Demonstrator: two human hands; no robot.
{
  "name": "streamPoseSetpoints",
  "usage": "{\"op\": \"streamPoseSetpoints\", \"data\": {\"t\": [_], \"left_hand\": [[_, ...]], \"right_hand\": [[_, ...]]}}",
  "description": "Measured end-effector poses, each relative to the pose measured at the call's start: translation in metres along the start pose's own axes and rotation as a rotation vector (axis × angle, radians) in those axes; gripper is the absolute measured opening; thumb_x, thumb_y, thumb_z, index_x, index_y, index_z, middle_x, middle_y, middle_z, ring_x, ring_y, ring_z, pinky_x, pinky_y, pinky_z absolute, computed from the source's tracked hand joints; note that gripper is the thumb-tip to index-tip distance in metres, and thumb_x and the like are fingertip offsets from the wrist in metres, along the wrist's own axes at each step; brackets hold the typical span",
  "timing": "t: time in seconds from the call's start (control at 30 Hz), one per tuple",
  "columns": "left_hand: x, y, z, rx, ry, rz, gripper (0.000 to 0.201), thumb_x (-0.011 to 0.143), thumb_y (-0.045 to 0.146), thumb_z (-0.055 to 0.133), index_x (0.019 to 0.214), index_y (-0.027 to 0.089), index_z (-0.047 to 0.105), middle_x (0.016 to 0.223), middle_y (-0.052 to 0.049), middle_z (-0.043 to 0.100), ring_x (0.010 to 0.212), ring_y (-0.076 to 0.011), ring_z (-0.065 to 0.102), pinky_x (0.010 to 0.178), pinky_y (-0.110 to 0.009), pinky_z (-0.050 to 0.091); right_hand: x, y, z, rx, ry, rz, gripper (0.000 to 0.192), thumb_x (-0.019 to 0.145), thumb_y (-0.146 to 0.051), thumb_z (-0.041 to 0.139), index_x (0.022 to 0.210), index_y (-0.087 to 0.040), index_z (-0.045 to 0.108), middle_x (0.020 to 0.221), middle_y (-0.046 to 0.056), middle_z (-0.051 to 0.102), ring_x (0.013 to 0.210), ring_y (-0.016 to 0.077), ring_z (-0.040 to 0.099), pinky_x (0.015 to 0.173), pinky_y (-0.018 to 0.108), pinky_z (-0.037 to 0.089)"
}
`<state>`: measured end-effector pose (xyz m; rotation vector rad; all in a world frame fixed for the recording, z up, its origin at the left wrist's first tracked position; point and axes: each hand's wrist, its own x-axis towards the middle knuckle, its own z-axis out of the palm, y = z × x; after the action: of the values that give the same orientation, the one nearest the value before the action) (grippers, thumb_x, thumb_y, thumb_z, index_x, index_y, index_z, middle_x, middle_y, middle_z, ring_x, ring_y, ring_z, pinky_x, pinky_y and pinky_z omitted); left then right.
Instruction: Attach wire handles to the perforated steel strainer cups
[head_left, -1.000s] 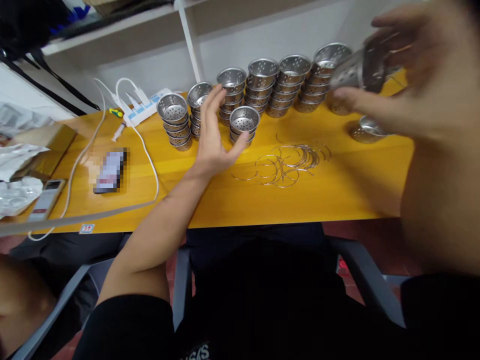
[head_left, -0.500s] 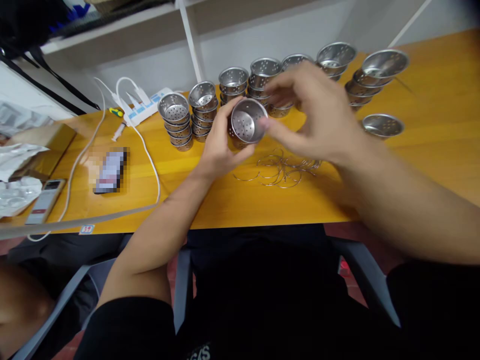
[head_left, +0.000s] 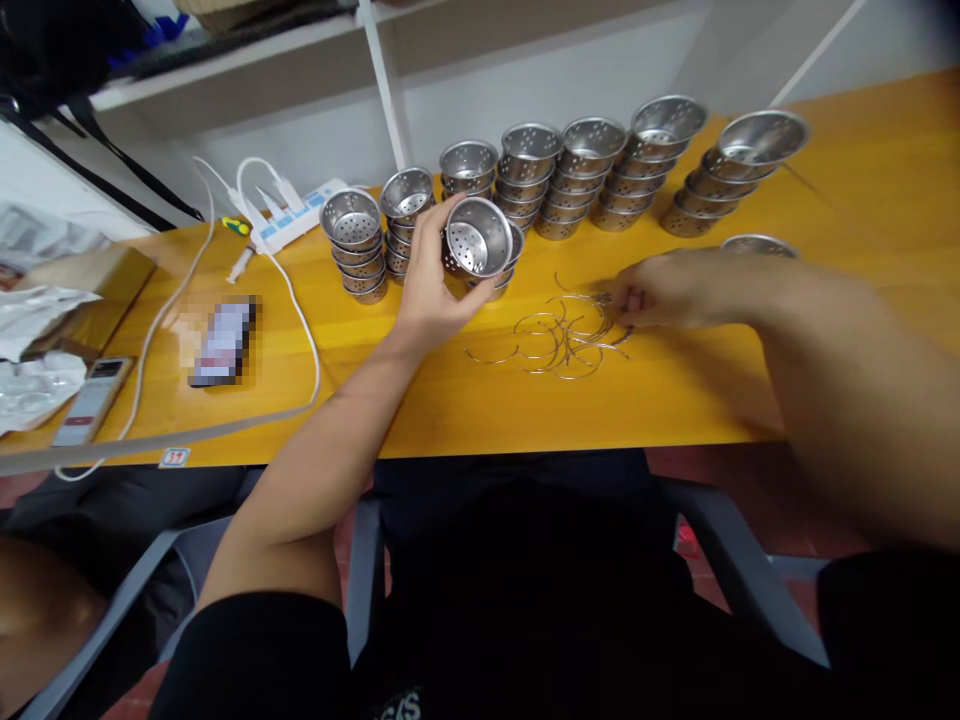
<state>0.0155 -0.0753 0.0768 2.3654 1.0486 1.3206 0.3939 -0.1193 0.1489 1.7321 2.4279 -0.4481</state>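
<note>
My left hand [head_left: 429, 295] is wrapped around a perforated metal cup [head_left: 478, 238], its mouth tilted toward me. Just behind that cup, partly covered by it, shows another cup [head_left: 516, 250]. Over on the right, my right hand [head_left: 652, 288] has its fingers pinched together at the edge of a loose pile of thin curved wires [head_left: 566, 340]. Wire ends run up to the fingertips; how many are gripped is hidden. A single cup [head_left: 759, 245] shows its rim beyond my right wrist, the remainder covered.
Stacks of perforated cups [head_left: 592, 150] line the back of the wooden table [head_left: 450, 415]. To the left lie a power strip [head_left: 300, 212], a white cable [head_left: 304, 340], a phone [head_left: 223, 340], a second phone [head_left: 91, 400] and silvery plastic packaging [head_left: 37, 390].
My right hand has moved from beside the held cup down and right to the wires, its fingers closing. The left hand still holds the cup, shifted slightly left.
</note>
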Motion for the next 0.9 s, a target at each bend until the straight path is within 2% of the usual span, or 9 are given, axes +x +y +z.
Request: {"op": "streamPoseSetpoints", "data": {"t": [0.07, 0.13, 0.3, 0.5, 0.67, 0.83, 0.9], "left_hand": [[0.000, -0.001, 0.000, 0.038, 0.006, 0.015, 0.108, 0.118, 0.078, 0.081, 0.202, 0.044, 0.023, 0.199, -0.015, 0.050, 0.202, -0.0513, 0.039, 0.174, -0.075, 0.022], [0.000, -0.002, 0.000, 0.061, 0.006, 0.030, 0.109, 0.119, 0.078, 0.081, 0.204, 0.044, 0.022, 0.198, -0.016, 0.051, 0.201, -0.0517, 0.042, 0.173, -0.076, 0.025], [0.000, -0.004, 0.001, 0.050, 0.009, 0.033, 0.108, 0.119, 0.077, 0.081, 0.203, 0.043, 0.024, 0.197, -0.016, 0.051, 0.200, -0.0509, 0.043, 0.173, -0.073, 0.028], [0.001, 0.001, 0.002, -0.035, -0.001, -0.030, 0.106, 0.117, 0.078, 0.083, 0.200, 0.044, 0.027, 0.197, -0.015, 0.051, 0.200, -0.0524, 0.041, 0.174, -0.076, 0.021], [-0.001, 0.002, 0.002, 0.039, 0.031, 0.033, 0.105, 0.120, 0.077, 0.079, 0.202, 0.043, 0.023, 0.196, -0.016, 0.052, 0.197, -0.0495, 0.048, 0.171, -0.073, 0.032], [0.001, -0.023, 0.012, -0.024, 0.083, 0.155, 0.103, 0.119, 0.076, 0.083, 0.200, 0.040, 0.030, 0.192, -0.015, 0.058, 0.191, -0.0478, 0.056, 0.166, -0.073, 0.042], [0.003, -0.036, 0.018, -0.071, 0.106, 0.190, 0.099, 0.119, 0.077, 0.083, 0.198, 0.041, 0.034, 0.191, -0.014, 0.060, 0.186, -0.0448, 0.060, 0.162, -0.070, 0.049]], "right_hand": [[-0.003, -0.006, -0.004, -0.035, -0.097, 0.061, 0.011, 0.105, -0.018, 0.080, 0.102, -0.028, 0.077, 0.106, 0.010, 0.090, 0.089, 0.0309, 0.079, 0.081, 0.043, 0.054], [-0.005, -0.012, -0.008, -0.070, -0.108, 0.115, 0.013, 0.107, -0.016, 0.076, 0.109, -0.028, 0.072, 0.114, 0.012, 0.090, 0.095, 0.0328, 0.080, 0.085, 0.044, 0.054], [-0.004, -0.023, -0.009, -0.076, -0.132, 0.153, 0.016, 0.118, -0.009, 0.070, 0.114, -0.025, 0.067, 0.118, 0.015, 0.090, 0.094, 0.0290, 0.081, 0.083, 0.041, 0.055], [0.001, -0.016, -0.018, -0.002, -0.049, 0.093, 0.013, 0.118, -0.013, 0.076, 0.109, -0.022, 0.077, 0.115, 0.014, 0.093, 0.096, 0.0283, 0.083, 0.085, 0.039, 0.059], [0.003, -0.005, -0.034, 0.109, 0.004, 0.047, 0.009, 0.113, -0.012, 0.079, 0.111, -0.019, 0.085, 0.115, 0.014, 0.096, 0.099, 0.0280, 0.087, 0.089, 0.039, 0.064], [0.009, -0.007, -0.036, 0.124, 0.076, 0.007, 0.019, 0.106, -0.004, 0.083, 0.102, -0.023, 0.084, 0.107, 0.009, 0.095, 0.090, 0.0257, 0.084, 0.085, 0.041, 0.065], [0.009, -0.009, -0.040, 0.133, 0.130, 0.008, 0.025, 0.104, 0.001, 0.085, 0.098, -0.023, 0.082, 0.102, 0.008, 0.093, 0.087, 0.0239, 0.082, 0.085, 0.042, 0.066]]}}
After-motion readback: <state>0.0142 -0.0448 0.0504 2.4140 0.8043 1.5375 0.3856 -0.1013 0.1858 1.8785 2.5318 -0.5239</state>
